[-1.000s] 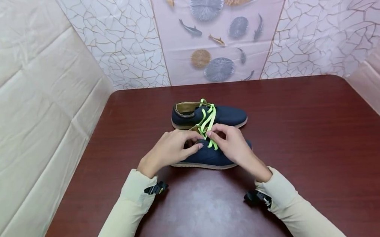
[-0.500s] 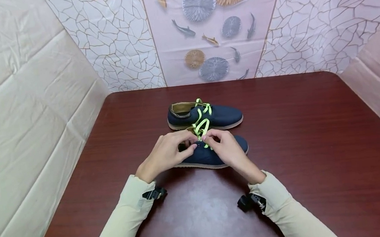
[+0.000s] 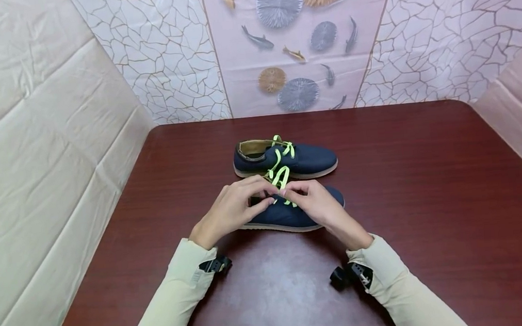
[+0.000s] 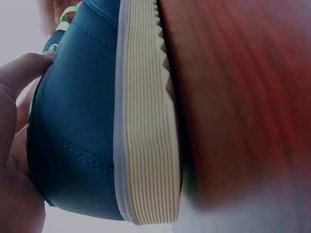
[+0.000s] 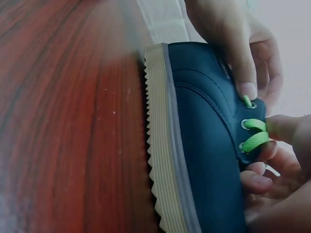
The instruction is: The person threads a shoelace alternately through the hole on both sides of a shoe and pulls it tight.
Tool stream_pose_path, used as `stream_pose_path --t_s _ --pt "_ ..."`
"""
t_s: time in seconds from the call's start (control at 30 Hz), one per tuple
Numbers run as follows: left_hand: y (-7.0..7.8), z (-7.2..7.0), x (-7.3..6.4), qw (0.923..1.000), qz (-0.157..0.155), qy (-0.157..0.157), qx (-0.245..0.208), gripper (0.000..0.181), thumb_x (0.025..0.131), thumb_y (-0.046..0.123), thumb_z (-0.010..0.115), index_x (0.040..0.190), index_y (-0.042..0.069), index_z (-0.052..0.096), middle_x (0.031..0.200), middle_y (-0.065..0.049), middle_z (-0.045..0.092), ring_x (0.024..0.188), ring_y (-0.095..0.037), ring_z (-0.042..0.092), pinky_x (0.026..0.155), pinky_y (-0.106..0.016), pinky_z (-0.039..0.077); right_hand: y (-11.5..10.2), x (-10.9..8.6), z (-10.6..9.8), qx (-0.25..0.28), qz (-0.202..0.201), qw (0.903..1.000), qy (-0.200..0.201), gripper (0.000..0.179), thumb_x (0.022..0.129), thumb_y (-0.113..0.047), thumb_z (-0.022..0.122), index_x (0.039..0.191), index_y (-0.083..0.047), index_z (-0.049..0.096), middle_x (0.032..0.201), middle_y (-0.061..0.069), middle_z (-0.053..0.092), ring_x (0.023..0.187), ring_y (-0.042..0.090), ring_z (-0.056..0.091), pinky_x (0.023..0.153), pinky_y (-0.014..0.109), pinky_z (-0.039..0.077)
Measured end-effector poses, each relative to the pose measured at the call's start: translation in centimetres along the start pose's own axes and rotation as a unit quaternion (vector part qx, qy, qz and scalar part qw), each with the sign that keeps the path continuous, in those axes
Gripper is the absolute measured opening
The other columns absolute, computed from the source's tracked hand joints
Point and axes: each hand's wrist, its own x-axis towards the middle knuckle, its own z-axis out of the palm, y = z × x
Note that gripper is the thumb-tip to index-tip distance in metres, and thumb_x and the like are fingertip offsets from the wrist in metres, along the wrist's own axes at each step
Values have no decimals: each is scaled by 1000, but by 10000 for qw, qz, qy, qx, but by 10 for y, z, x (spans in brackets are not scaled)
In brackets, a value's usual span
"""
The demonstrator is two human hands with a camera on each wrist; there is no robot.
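Note:
The near navy shoe (image 3: 286, 216) stands upright, its toe pointing right. A neon-green shoelace (image 3: 284, 172) runs through its eyelets, one loop rising above the tongue. My left hand (image 3: 233, 202) is at the shoe's opening; in the right wrist view its thumb pinches the lace just where it leaves the top eyelet. From the other side my right hand (image 3: 319, 204) comes in, thumb and index fingertips pinched together at the lace, close to the left fingertips. The right wrist view shows two green lace rows (image 5: 255, 142) beside the right fingers (image 5: 282, 127).
Right behind stands a second navy shoe (image 3: 309, 159) with green laces, its toe also to the right. Both are on a dark red-brown table (image 3: 431, 194). Patterned sheeting (image 3: 176, 51) hangs behind the table, and pale sheeting (image 3: 55, 150) runs along the left side.
The lace strands that reached up across the far shoe have come down into a smaller loop over the near shoe. My right hand has lowered slightly, and its fingertips now meet the left ones.

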Motion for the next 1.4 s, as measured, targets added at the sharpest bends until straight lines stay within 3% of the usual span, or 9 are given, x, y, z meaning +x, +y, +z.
stream_pose_path --t_s 0.13,0.23,0.57,0.73,0.93,1.1,1.27,1.4 --pt "1 0 1 9994 343 13 -31 12 95 13 81 104 21 79 106 10 68 92 -3 64 70 -23 53 1 -1 0 -96 37 9999 -88 19 104 -15 66 101 -1 78 88 -2 60 84 18 48 74 28 37" --pt "2 -1 0 9984 539 -63 186 12 93 11 83 98 22 82 104 9 67 93 -4 65 75 -24 55 0 -2 0 -71 75 9999 -115 19 104 -16 65 100 -2 78 87 -2 60 81 17 46 73 28 36" --pt "7 -5 -3 9940 825 -275 657 13 92 13 84 104 17 83 104 6 65 93 -6 63 81 -20 53 1 -3 -1 46 400 9991 -164 22 106 -21 63 104 -6 80 95 -3 65 89 17 49 80 30 37" --pt "11 -5 -3 9881 1098 -204 1057 13 94 14 81 107 16 82 106 4 66 97 -7 62 83 -21 53 0 -2 -2 127 440 9986 -273 24 106 -22 62 106 -4 78 86 -3 54 79 18 42 72 30 33" --pt "12 -6 -4 9853 1160 -142 1245 7 99 18 76 105 19 79 103 10 67 97 -5 62 79 -22 55 -2 -3 -1 121 362 9991 -208 25 108 -20 60 112 -5 79 91 -4 59 86 16 47 78 29 37" --pt "10 -7 -3 9916 990 -204 802 6 101 18 74 106 19 78 104 11 70 99 -3 63 86 -22 54 0 -4 1 -55 186 9997 -154 24 109 -22 60 101 -8 78 80 -3 49 76 16 42 74 30 34" --pt "11 -10 -3 9961 859 -156 92 8 98 16 77 105 18 78 104 10 72 101 -1 65 89 -22 54 7 -6 -7 32 -160 9991 -383 20 108 -21 62 107 -9 78 98 -1 66 92 16 55 82 29 43" --pt "13 -12 -3 9954 700 -247 -601 8 97 15 78 105 17 79 102 9 73 97 -1 66 87 -23 54 14 -6 -17 274 -416 9964 -685 11 103 -14 68 108 -8 77 97 4 62 93 18 55 81 26 45"
